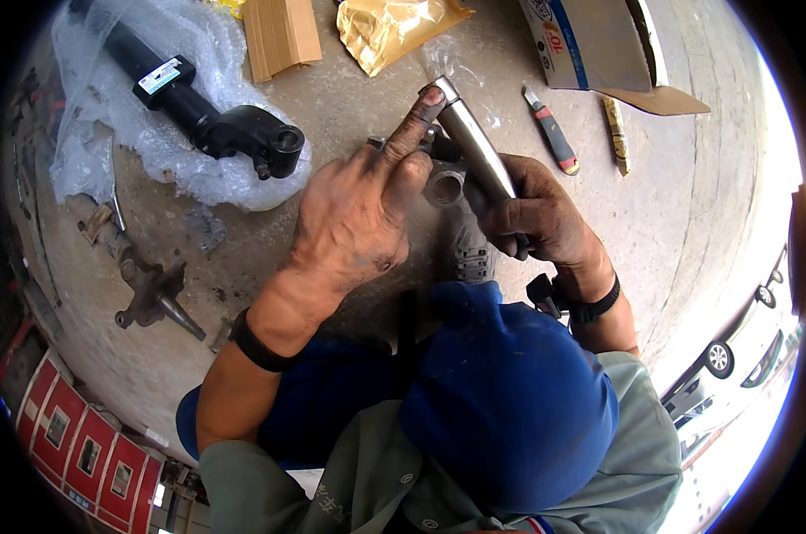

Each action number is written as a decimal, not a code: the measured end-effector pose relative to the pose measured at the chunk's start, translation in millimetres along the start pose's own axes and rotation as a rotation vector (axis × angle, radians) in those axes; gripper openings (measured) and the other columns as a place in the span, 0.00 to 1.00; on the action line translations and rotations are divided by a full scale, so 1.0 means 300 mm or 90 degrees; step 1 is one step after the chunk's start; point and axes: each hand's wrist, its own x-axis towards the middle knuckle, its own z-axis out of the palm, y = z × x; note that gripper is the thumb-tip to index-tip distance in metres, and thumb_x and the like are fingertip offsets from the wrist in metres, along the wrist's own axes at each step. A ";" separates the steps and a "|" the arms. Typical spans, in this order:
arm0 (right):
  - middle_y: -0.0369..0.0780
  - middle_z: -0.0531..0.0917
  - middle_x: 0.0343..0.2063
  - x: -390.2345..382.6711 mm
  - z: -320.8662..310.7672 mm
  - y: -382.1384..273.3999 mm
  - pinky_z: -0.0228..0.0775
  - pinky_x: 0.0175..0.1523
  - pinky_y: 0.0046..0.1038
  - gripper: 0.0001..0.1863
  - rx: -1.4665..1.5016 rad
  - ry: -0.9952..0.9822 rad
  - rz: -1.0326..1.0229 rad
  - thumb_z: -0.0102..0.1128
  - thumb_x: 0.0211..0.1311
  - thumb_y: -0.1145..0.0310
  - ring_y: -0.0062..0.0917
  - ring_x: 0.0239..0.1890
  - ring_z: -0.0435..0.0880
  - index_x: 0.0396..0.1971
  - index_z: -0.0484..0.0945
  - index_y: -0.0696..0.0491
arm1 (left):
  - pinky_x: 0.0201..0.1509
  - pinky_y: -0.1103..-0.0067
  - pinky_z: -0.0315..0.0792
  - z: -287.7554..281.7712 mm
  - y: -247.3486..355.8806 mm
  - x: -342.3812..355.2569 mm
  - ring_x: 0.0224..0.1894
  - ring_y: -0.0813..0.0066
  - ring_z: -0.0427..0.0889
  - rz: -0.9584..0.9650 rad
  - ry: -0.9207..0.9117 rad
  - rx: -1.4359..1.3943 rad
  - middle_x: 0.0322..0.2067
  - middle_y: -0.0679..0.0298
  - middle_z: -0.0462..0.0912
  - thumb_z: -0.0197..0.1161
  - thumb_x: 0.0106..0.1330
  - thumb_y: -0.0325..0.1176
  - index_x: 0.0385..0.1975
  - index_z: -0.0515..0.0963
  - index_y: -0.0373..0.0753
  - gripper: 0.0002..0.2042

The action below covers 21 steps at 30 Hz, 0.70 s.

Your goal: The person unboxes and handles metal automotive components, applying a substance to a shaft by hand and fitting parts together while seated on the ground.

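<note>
My left hand [358,214] has its index finger stretched to touch the upper end of a shiny metal cylinder [470,129]; its other fingers are curled, and whatever is under them is hidden. My right hand [532,214] grips the lower part of that cylinder, thumb across it. Between my hands, partly hidden, is a dark metal part with a round ring [445,187], above my grey shoe [470,245]. To the left, a black strut [243,135] lies on bubble wrap [109,160]. Below that wrap lies a worn metal knuckle with a spindle [145,289].
A utility knife [552,133], a yellow tube [615,133], a cardboard box [581,44], gold padded paper [390,27] and a cardboard piece [283,40] lie on the concrete floor [679,196]. A red cabinet [74,427] stands lower left; cars [719,360] are at right.
</note>
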 end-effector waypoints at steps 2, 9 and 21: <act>0.41 0.78 0.19 -0.011 0.016 -0.012 0.69 0.24 0.23 0.16 -0.278 0.125 -0.063 0.59 0.50 0.77 0.24 0.17 0.78 0.41 0.74 0.63 | 0.33 0.66 0.77 -0.003 0.006 0.002 0.34 0.57 0.82 -0.003 -0.003 -0.006 0.64 0.58 0.70 0.64 0.51 0.29 0.47 0.69 0.46 0.21; 0.40 0.77 0.21 -0.003 0.019 0.003 0.66 0.29 0.26 0.13 -0.641 0.277 -0.236 0.62 0.53 0.75 0.21 0.22 0.74 0.39 0.77 0.61 | 0.34 0.69 0.79 -0.046 0.039 -0.001 0.35 0.60 0.82 0.022 -0.145 -0.007 0.68 0.62 0.68 0.60 0.46 0.19 0.52 0.65 0.45 0.29; 0.37 0.82 0.24 -0.012 0.014 -0.015 0.69 0.29 0.22 0.17 -0.333 0.152 -0.061 0.68 0.55 0.73 0.16 0.23 0.77 0.44 0.81 0.63 | 0.32 0.70 0.77 -0.036 0.002 -0.006 0.33 0.60 0.82 0.025 -0.079 0.091 0.63 0.74 0.74 0.53 0.71 0.34 0.65 0.68 0.56 0.22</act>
